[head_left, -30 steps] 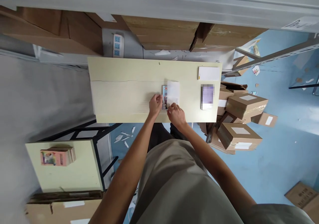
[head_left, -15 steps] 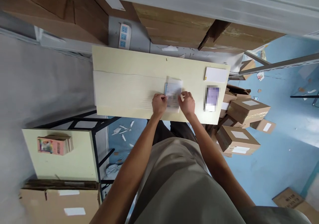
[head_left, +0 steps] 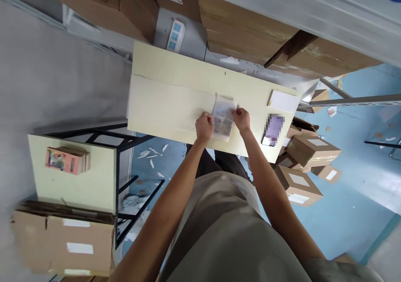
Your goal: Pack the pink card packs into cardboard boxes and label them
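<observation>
A thin booklet (head_left: 223, 121) with a faded landscape picture lies on the pale yellow table, seemingly under a layer of translucent film. From its left side a long translucent film sheet (head_left: 169, 102) stretches flat toward the table's left end. My left hand (head_left: 204, 128) is closed at the booklet's left edge, fingertips pinched on the film. At the upper right edge, my right hand (head_left: 241, 119) pinches the film between thumb and fingers. Whether either hand also grips the booklet is hidden.
On the table's right end lie a white flat box (head_left: 283, 101) and a blurred-out phone-like item (head_left: 273, 129). A power strip (head_left: 176, 36) sits behind the table. Books (head_left: 64, 161) rest on a lower side table. Cardboard boxes (head_left: 313, 150) stand at right, with more behind.
My right hand has moved up along the booklet's right edge and now pinches there. The picture shows more clearly through the film. The whole view has tilted.
</observation>
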Demonstrator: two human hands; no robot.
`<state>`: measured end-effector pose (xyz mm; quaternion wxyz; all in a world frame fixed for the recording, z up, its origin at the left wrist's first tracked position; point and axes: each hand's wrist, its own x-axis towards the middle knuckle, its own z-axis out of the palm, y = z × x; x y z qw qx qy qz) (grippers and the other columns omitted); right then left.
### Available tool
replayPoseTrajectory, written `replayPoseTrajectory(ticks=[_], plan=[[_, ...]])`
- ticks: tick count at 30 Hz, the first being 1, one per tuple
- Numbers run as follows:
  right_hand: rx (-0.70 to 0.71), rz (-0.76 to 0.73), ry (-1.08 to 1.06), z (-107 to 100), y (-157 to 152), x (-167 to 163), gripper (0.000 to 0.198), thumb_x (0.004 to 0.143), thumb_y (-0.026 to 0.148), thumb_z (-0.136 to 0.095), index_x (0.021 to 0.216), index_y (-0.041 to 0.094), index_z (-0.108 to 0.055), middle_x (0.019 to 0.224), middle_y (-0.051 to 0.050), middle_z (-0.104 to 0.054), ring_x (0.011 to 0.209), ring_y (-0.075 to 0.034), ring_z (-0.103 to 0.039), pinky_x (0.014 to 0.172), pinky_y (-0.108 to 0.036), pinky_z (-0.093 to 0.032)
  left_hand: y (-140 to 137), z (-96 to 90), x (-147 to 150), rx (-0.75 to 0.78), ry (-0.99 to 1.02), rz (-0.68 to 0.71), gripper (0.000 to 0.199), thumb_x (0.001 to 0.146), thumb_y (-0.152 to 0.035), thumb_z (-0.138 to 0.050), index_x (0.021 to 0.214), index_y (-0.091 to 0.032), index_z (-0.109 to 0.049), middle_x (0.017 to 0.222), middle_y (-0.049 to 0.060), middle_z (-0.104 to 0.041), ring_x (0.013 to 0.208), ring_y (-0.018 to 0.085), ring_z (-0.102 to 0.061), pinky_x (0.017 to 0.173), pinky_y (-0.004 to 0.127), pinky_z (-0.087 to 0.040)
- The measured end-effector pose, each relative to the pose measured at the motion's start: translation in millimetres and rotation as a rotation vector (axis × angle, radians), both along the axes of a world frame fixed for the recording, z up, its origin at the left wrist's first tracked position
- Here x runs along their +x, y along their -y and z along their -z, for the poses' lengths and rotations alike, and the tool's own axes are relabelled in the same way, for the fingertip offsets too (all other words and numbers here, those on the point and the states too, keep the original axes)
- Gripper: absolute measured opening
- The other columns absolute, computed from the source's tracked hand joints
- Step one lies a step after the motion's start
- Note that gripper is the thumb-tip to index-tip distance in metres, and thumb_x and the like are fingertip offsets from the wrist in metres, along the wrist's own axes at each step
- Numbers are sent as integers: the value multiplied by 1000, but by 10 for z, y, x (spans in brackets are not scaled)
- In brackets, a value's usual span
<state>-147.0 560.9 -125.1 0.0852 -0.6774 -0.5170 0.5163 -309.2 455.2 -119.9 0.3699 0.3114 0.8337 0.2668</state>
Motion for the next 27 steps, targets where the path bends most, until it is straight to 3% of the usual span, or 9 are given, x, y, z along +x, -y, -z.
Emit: replayPoseTrajectory(ticks=[5,9,13,15,17,20,23,25,27], plan=[[118,6,76,-48,42,-60,33,92,48,-73,109,23,-59,104,-9,-77,92,-24,-72,80,-35,-54,49,-31,79,77,-7,54,28,99,-8,-48,98,-21,-72,113,13,-73,105,28,-69,102,42,-52],[180,-14,112,-140,49,-104,32,93,44,-72,109,26,-51,96,-6,-76,84,-23,-71,78,-35,-52,103,-156,222,53,-46,78,21,106,-28,-57,115,-18,-73,129,19,-64,126,36,-60,113,51,-48],[216,-36,146,-225,33,-164,32,92,39,-71,109,27,-47,91,-3,-75,83,-23,-71,78,-35,-52,185,-301,351,53,-113,180,61,92,-63,-77,131,-17,-70,155,24,-50,148,49,-41,120,62,-41],[217,-60,161,-275,33,-209,33,92,37,-70,113,26,-47,91,-3,-74,83,-24,-72,79,-37,-53,220,-317,390,62,-104,235,76,85,-67,-83,138,-16,-66,157,26,-49,146,51,-42,119,63,-43],[208,-115,156,-351,40,-261,36,95,39,-68,122,24,-48,93,-4,-74,82,-24,-73,80,-39,-56,244,-294,403,63,-70,262,80,84,-58,-85,146,-14,-61,156,27,-51,142,50,-47,117,62,-45],[329,-257,150,-535,32,-347,48,101,44,-63,140,21,-47,109,-11,-73,91,-27,-75,86,-46,-60,268,-244,361,71,-21,241,72,86,-38,-80,151,-14,-57,157,25,-53,141,47,-50,117,58,-47],[617,-542,117,-772,-48,-458,54,107,50,-57,153,23,-49,144,-18,-63,127,-33,-68,105,-57,-58,291,-228,257,86,44,207,66,87,-28,-72,150,-13,-59,156,23,-58,142,43,-54,121,55,-46],[705,-821,78,-905,-149,-549,50,106,54,-60,148,26,-60,153,-16,-60,145,-36,-57,120,-65,-47,315,-231,178,104,107,177,63,89,-28,-68,150,-15,-61,155,20,-62,140,40,-58,121,53,-47],[678,-1065,59,-980,-274,-645,42,104,55,-66,133,26,-73,145,-12,-68,146,-37,-56,130,-68,-34,353,-227,105,125,213,106,59,92,-31,-66,149,-18,-62,151,16,-66,133,36,-65,115,49,-52]])
